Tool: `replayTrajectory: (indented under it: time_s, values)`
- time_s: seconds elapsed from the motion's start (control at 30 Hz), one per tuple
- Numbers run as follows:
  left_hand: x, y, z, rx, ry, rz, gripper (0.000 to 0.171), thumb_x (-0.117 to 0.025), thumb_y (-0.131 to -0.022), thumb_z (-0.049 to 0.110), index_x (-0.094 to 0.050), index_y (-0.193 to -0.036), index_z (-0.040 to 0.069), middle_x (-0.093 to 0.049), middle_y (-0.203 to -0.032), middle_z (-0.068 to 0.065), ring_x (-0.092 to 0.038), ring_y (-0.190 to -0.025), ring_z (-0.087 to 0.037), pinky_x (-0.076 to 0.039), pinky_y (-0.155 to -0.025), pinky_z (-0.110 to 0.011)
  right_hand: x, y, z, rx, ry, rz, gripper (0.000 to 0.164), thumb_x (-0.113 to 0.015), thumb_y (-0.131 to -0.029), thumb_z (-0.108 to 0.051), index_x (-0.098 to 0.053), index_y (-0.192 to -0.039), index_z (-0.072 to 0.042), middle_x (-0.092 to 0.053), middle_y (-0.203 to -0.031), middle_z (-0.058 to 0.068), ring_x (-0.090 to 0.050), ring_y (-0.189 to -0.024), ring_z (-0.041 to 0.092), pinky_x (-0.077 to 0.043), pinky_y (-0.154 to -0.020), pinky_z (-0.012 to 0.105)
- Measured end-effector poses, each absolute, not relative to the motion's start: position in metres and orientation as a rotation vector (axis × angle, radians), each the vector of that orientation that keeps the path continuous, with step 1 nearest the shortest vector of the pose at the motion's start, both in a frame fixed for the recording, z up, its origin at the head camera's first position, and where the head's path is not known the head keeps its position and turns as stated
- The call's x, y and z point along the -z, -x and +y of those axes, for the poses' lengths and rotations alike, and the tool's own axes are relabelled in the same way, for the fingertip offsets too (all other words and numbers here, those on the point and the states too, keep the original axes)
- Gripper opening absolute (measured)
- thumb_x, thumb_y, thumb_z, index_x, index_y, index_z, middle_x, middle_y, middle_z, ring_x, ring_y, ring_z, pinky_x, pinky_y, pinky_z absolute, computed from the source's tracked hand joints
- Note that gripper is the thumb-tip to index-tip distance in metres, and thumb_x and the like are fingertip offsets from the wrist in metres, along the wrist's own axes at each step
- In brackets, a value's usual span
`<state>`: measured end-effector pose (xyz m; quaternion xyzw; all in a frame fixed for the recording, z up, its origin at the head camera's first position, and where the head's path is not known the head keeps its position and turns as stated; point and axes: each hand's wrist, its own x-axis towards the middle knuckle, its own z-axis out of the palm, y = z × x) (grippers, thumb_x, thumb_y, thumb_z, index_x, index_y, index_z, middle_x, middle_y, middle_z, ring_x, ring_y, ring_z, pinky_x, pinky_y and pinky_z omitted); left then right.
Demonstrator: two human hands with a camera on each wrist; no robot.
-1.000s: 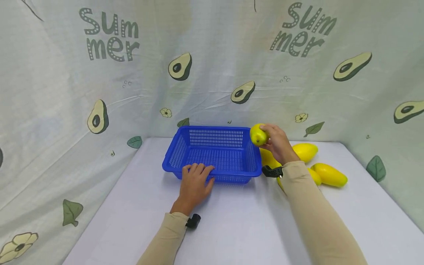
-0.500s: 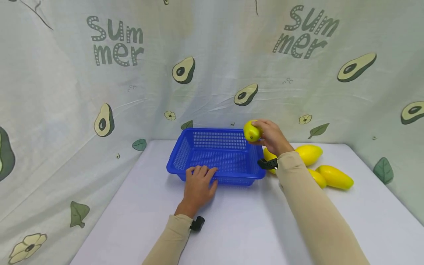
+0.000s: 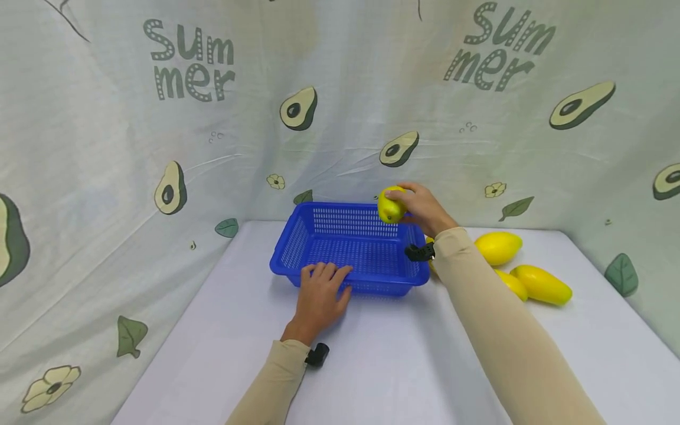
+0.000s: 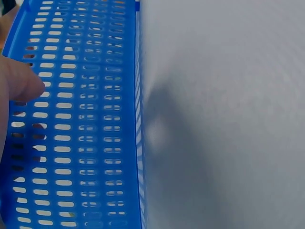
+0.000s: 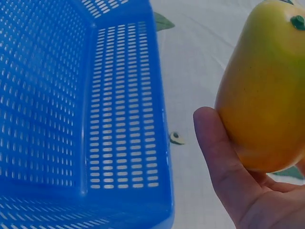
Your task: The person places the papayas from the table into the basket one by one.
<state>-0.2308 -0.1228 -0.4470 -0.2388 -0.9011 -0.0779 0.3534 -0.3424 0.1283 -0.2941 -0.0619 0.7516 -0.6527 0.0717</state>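
My right hand (image 3: pixel 425 208) holds a yellow mango (image 3: pixel 391 205) above the back right part of a blue plastic basket (image 3: pixel 350 276). Thumb and fingers close around the mango's sides, and its green stem end shows in the right wrist view. My left hand (image 3: pixel 321 297) grips the basket's front rim. Its fingers hook over the rim, while the thumb (image 4: pixel 25 82) presses on the slotted outer wall in the left wrist view. The basket's slotted floor (image 3: pixel 350 254) shows in the head view.
Several more yellow mangoes lie right of the basket, among them one at the back (image 3: pixel 498 248) and one farther right (image 3: pixel 542 285). My right forearm partly hides others. A printed cloth (image 3: pixel 329 71) hangs behind the white table (image 3: pixel 372 360).
The right hand has carried the mango leftward and slightly up, from the basket's right edge to above its back right part. The left hand has kept its grip on the rim.
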Motion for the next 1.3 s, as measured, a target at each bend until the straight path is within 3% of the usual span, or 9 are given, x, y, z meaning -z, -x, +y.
replayTrajectory:
  time_s: [0.3,0.7,1.3]
  values:
    - [0.445,0.231,-0.124,0.206,0.620,-2.343,0.037,-0.071,-0.087,0.035,-0.069,-0.122,0.020,-0.064,-0.100,0.000,-0.057,-0.099,-0.022,-0.036,-0.094,-0.050,0.285,0.350,0.106,1.833,0.186,2.334,0.078,-0.067,-0.095,-0.030,-0.026,-0.156,-0.004,-0.041,-0.143,0.019,-0.053,-0.115,0.034,-0.054,-0.089,0.044]
    - [0.439,0.234,-0.120,0.208,0.618,-2.367,0.039,-0.071,-0.088,0.036,-0.068,-0.125,0.021,-0.064,-0.103,0.001,-0.056,-0.102,-0.022,-0.035,-0.096,-0.050,0.288,0.356,0.085,1.500,0.420,2.585,0.072,-0.067,-0.095,-0.034,-0.035,-0.155,-0.010,-0.049,-0.138,0.017,-0.055,-0.107,0.031,-0.054,-0.085,0.039]
    - [0.447,0.227,-0.122,0.218,0.626,-2.342,0.037,-0.074,-0.086,0.031,-0.069,-0.121,0.019,-0.063,-0.100,0.000,-0.056,-0.098,-0.022,-0.036,-0.095,-0.052,0.308,0.352,0.043,1.230,0.471,2.640,0.066,-0.065,-0.096,-0.033,-0.040,-0.149,-0.003,-0.056,-0.122,0.017,-0.061,-0.100,0.031,-0.056,-0.079,0.043]
